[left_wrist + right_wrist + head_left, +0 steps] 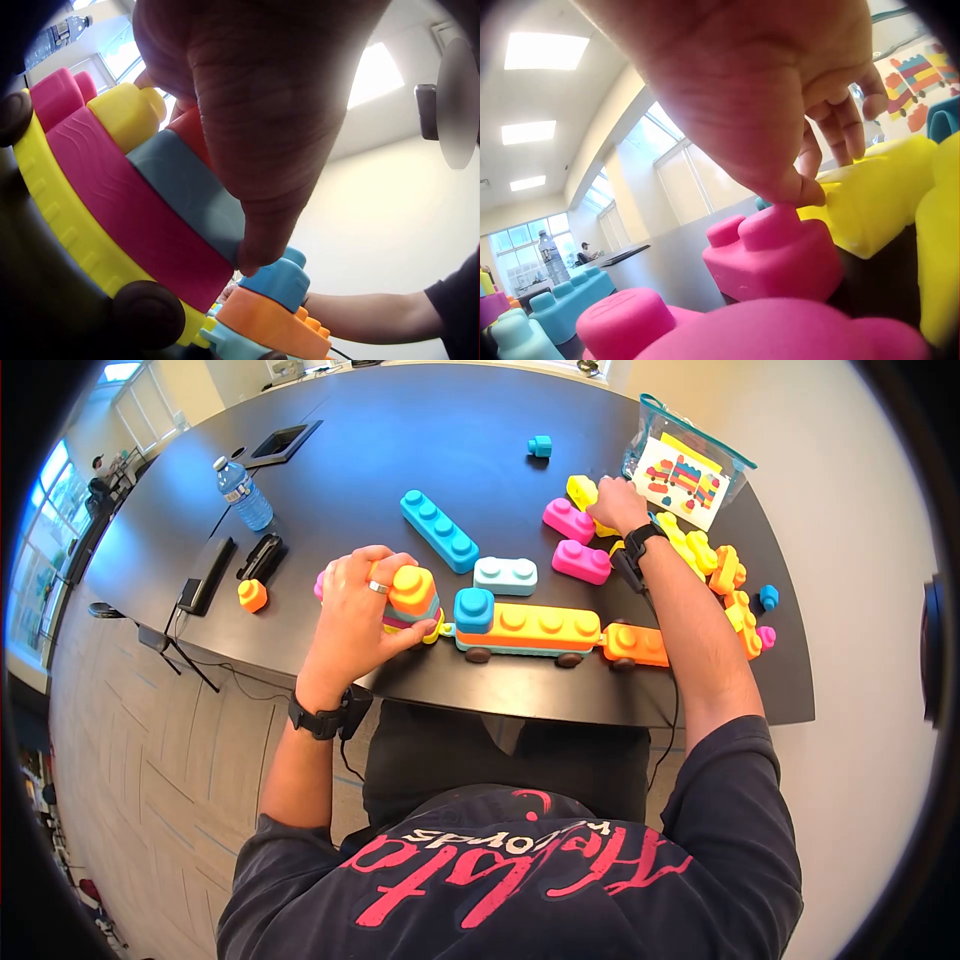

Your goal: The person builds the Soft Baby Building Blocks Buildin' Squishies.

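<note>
Orange over pale blue plastic makes up the long studded toy wagon (532,628) at the near edge of the dark bench (380,455), a blue cube block (474,611) sitting on its left end. To the wagon's right, a shorter orange wheeled car (638,644) meets it end to end. To its left stands a stacked wheeled car of yellow, magenta, grey-blue and orange blocks (142,202), joined to the wagon by a small yellow link. The left hand (355,602) holds this stack, its fingers on one side and thumb on the other.

Just beyond the wagon lies a pale blue studded block (505,582); past that, a long turquoise studded bar (440,532) slants away. Farther off, right of the wagon's middle, are two pink studded blocks (one behind the other) (581,563). Beyond these, the right hand (620,507) reaches to a yellow plastic block (862,199); its thumb is against or just beside it, the other fingers partly hidden behind, so I cannot tell whether they grip.

Well beyond the wagon stand a clear plastic water bottle (243,497) to its left and a transparent teal-rimmed bag (700,432) to its right. Farther still, a small teal block (540,447) lies directly past the wagon.
</note>
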`<state>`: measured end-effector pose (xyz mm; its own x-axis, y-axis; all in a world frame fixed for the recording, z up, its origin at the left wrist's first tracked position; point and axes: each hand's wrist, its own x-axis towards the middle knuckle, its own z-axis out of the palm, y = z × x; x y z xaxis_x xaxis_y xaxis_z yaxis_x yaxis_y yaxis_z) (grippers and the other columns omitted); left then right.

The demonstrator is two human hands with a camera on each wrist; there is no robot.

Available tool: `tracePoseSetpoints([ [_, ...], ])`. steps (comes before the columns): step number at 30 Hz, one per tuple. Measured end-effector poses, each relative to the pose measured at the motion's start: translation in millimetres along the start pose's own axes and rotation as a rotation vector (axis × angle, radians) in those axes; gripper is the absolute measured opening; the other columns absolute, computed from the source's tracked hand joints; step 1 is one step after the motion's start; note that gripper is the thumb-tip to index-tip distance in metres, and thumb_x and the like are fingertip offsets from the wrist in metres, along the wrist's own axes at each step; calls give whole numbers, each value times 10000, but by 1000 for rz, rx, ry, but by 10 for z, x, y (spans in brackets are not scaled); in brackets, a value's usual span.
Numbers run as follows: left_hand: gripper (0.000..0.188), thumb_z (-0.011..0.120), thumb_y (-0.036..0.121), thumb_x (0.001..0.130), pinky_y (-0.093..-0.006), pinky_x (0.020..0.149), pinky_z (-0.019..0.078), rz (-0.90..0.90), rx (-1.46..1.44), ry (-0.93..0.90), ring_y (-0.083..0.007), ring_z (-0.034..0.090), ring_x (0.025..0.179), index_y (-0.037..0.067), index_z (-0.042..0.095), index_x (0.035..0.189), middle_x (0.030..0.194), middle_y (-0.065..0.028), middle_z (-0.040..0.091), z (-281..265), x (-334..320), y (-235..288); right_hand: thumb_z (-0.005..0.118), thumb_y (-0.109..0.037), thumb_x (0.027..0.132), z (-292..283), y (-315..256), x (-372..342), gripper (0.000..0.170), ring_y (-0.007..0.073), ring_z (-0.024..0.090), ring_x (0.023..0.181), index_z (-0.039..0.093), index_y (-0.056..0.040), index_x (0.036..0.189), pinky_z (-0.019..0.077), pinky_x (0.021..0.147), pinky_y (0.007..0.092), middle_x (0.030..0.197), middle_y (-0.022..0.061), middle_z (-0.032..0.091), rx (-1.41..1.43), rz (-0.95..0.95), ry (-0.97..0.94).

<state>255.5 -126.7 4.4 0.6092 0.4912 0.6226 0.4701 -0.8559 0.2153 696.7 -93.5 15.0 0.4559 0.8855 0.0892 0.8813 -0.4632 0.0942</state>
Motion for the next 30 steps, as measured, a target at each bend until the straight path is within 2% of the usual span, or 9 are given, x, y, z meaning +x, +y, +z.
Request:
tracePoseSetpoints([
  [9,718,921,352,736,-535,1093,391,2,5,33,-360,535,1234,162,587,1343,1313,-92,544,6,-4,-14,851,-352,862,155,106,167,576,386,673,1273,681,-18,1300,567,1035,494,1319,237,717,169,16,-51],
  [13,710,913,322,750,-531,1036,420,33,23,40,-364,559,1169,149,589,1358,1296,-110,560,-2,2,-4,860,-438,840,111,352,385,695,418,685,1183,649,61,1276,550,1020,504,1215,291,717,208,-25,132],
  [15,713,912,327,751,-532,1037,420,35,33,35,-363,560,1168,150,587,1361,1299,-112,558,1,-8,-13,853,-428,841,-60,374,185,721,410,700,1148,595,79,1283,575,972,490,1166,319,707,467,35,372],
  [18,732,919,353,742,-519,1060,402,14,18,18,-353,540,1223,162,582,1364,1313,-89,543,12,-15,-30,800,-242,878,-621,214,-555,532,275,742,803,445,-20,1206,599,709,373,967,189,696,830,-186,287],
  [20,720,913,336,749,-526,1024,420,55,39,55,-364,557,1158,156,589,1367,1308,-112,551,34,-20,-48,827,-224,882,-638,160,-930,556,293,745,836,441,-58,1247,592,738,393,968,181,695,748,-404,199],
  [21,720,913,336,749,-526,1024,420,47,38,56,-364,557,1158,156,589,1367,1308,-112,551,39,-25,-51,855,-335,882,-705,73,-1238,627,356,746,889,440,-99,1288,590,784,416,988,198,704,608,-592,271],
  [23,716,914,338,751,-517,1012,424,44,37,51,-364,555,1154,155,592,1365,1311,-112,549,34,-24,-52,792,-585,887,-832,-133,-1807,770,420,708,973,513,-159,1465,584,838,463,1163,188,710,345,-603,233],
  [25,712,911,346,761,-519,1041,413,28,34,47,-355,552,1186,159,587,1367,1312,-101,547,30,-20,-43,717,-534,961,-704,-194,-1983,596,329,694,1026,661,-97,1363,585,832,433,1167,147,684,186,-759,291],
  [30,712,909,355,769,-517,1072,405,13,44,16,-347,550,1218,162,581,1371,1315,-93,547,13,-14,-28,710,-467,974,-619,-390,-2130,558,299,632,963,666,-40,1331,545,814,407,1051,121,609,163,-832,428],
])
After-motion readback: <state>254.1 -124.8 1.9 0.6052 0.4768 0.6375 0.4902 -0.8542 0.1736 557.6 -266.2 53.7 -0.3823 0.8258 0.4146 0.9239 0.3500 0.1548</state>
